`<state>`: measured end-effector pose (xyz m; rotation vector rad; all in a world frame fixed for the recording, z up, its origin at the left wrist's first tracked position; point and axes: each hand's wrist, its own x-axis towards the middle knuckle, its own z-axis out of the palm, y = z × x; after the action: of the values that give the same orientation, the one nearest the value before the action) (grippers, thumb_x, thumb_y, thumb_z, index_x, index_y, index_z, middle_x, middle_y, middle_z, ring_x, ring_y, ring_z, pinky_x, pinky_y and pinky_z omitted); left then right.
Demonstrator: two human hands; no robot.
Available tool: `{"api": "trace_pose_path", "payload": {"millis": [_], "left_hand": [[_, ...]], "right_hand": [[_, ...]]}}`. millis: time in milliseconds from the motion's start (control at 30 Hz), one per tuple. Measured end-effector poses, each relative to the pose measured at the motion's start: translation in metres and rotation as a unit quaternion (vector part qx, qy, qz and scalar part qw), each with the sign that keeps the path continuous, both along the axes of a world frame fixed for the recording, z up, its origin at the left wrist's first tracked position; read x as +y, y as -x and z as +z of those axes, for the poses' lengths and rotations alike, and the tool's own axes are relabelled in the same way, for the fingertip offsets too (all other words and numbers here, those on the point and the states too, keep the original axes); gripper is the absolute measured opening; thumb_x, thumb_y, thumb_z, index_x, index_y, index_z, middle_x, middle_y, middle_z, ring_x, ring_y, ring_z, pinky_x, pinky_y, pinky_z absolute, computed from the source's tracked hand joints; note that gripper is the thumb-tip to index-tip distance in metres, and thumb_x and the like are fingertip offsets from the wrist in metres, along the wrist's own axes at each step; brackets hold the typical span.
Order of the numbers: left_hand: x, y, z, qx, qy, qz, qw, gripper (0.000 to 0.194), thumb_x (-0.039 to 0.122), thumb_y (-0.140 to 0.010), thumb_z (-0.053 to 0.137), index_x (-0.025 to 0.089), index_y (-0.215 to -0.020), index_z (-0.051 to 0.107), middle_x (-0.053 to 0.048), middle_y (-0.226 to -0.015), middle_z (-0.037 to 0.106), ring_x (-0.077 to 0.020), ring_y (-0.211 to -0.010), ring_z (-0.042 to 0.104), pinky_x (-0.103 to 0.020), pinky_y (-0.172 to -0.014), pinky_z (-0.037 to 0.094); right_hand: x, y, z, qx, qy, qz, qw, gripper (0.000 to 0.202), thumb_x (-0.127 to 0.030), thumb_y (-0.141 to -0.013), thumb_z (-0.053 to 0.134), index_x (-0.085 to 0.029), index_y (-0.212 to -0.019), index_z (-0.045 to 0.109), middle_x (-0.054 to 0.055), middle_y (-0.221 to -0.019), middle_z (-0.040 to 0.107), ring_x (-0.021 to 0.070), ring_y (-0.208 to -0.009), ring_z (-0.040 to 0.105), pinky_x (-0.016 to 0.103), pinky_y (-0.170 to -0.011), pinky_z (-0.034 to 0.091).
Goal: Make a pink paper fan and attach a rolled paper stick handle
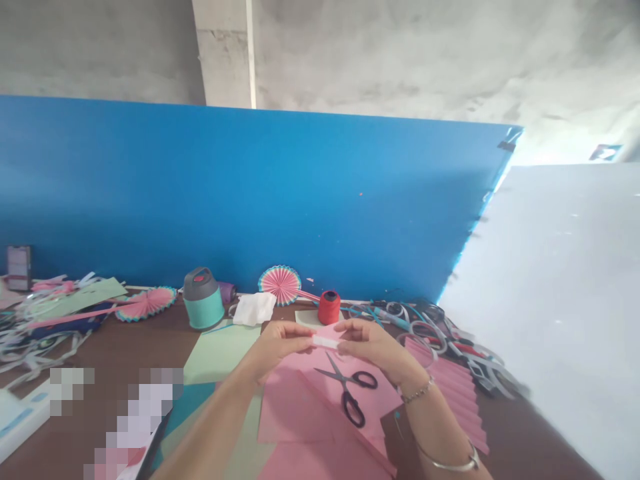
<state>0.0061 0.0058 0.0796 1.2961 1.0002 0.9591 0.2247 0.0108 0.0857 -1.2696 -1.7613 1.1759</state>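
A small white strip [326, 343] is held level between my two hands, above pink paper sheets [295, 407]. My left hand [283, 345] pinches its left end between thumb and fingers. At the right end, the fingertips of my right hand [369, 343] close on the same strip. Open-bladed scissors [345, 381] with black handles lie on the pink paper just below the hands. Behind the strip stands a spool of red thread [329, 308].
A teal container with a grey lid [203, 300], a white cloth [254, 309] and pink paper fans [280, 285] stand or lie behind. Pleated pink paper [455, 393] and tangled cords [430, 330] are at right. Strips and papers clutter the left. A blue panel [240, 193] rises behind.
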Motion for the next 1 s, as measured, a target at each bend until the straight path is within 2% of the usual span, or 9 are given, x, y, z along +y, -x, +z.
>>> {"api": "trace_pose_path", "payload": {"millis": [67, 133, 200, 233, 300, 400, 600, 1000], "left_hand": [[-0.001, -0.003, 0.001, 0.030, -0.013, 0.037, 0.999, 0.027, 0.032, -0.064, 0.071, 0.014, -0.084, 0.072, -0.005, -0.073, 0.071, -0.0173, -0.073, 0.064, -0.030, -0.076, 0.046], [-0.003, -0.008, 0.003, 0.059, -0.028, 0.077, 0.995, 0.028, 0.033, -0.064, 0.070, 0.013, -0.083, 0.072, -0.005, -0.071, 0.070, -0.0177, -0.071, 0.063, -0.029, -0.074, 0.046], [-0.005, -0.012, 0.004, 0.068, -0.040, 0.104, 0.991, 0.030, 0.035, -0.065, 0.069, 0.013, -0.084, 0.072, -0.005, -0.071, 0.070, -0.0181, -0.072, 0.062, -0.029, -0.073, 0.046], [-0.006, -0.015, 0.004, 0.065, -0.045, 0.114, 0.990, 0.031, 0.036, -0.065, 0.069, 0.012, -0.084, 0.071, -0.005, -0.072, 0.070, -0.0186, -0.073, 0.063, -0.029, -0.073, 0.046], [-0.007, -0.018, 0.003, 0.063, -0.057, 0.134, 0.987, 0.031, 0.036, -0.065, 0.068, 0.013, -0.084, 0.071, -0.006, -0.075, 0.071, -0.0200, -0.076, 0.063, -0.029, -0.072, 0.047], [-0.009, -0.019, 0.001, 0.075, -0.075, 0.156, 0.982, 0.029, 0.034, -0.064, 0.067, 0.013, -0.083, 0.072, -0.008, -0.078, 0.072, -0.0222, -0.078, 0.064, -0.030, -0.071, 0.048], [-0.011, -0.018, 0.004, 0.081, -0.071, 0.148, 0.983, 0.029, 0.033, -0.064, 0.066, 0.012, -0.083, 0.074, -0.009, -0.080, 0.074, -0.0236, -0.079, 0.066, -0.031, -0.071, 0.050], [-0.016, -0.020, 0.009, 0.051, -0.050, 0.137, 0.988, 0.024, 0.030, -0.063, 0.067, 0.015, -0.080, 0.075, -0.006, -0.074, 0.074, -0.0215, -0.075, 0.066, -0.031, -0.073, 0.050]], "right_hand": [[-0.001, 0.007, 0.000, -0.067, -0.135, -0.090, 0.984, 0.028, -0.027, -0.069, 0.066, -0.018, -0.095, 0.059, 0.006, -0.093, 0.063, 0.0209, -0.089, 0.057, 0.035, -0.079, 0.042], [-0.007, 0.018, 0.001, -0.141, -0.289, -0.162, 0.933, 0.015, -0.022, -0.071, 0.063, -0.020, -0.086, 0.061, 0.006, -0.096, 0.061, 0.0228, -0.096, 0.053, 0.036, -0.082, 0.037], [-0.015, 0.031, 0.002, -0.203, -0.380, -0.167, 0.887, 0.004, -0.018, -0.076, 0.059, -0.021, -0.078, 0.062, 0.004, -0.088, 0.061, 0.0217, -0.092, 0.051, 0.034, -0.079, 0.033], [-0.019, 0.037, 0.002, -0.224, -0.402, -0.155, 0.874, 0.008, -0.018, -0.079, 0.057, -0.021, -0.075, 0.062, 0.003, -0.083, 0.061, 0.0205, -0.088, 0.051, 0.033, -0.077, 0.031], [-0.025, 0.046, 0.001, -0.248, -0.414, -0.133, 0.865, 0.014, -0.019, -0.084, 0.054, -0.021, -0.074, 0.063, 0.002, -0.078, 0.062, 0.0186, -0.082, 0.051, 0.032, -0.074, 0.028], [-0.028, 0.052, -0.002, -0.253, -0.405, -0.144, 0.867, 0.015, -0.019, -0.085, 0.053, -0.021, -0.074, 0.063, 0.002, -0.077, 0.063, 0.0184, -0.083, 0.051, 0.032, -0.074, 0.025], [-0.024, 0.048, -0.006, -0.219, -0.353, -0.132, 0.900, 0.019, -0.025, -0.086, 0.054, -0.021, -0.070, 0.063, 0.000, -0.076, 0.063, 0.0172, -0.082, 0.052, 0.031, -0.073, 0.026], [-0.022, 0.045, -0.002, -0.206, -0.307, -0.122, 0.921, 0.024, -0.030, -0.086, 0.055, -0.021, -0.065, 0.061, 0.000, -0.073, 0.063, 0.0183, -0.081, 0.054, 0.031, -0.073, 0.029]]}}
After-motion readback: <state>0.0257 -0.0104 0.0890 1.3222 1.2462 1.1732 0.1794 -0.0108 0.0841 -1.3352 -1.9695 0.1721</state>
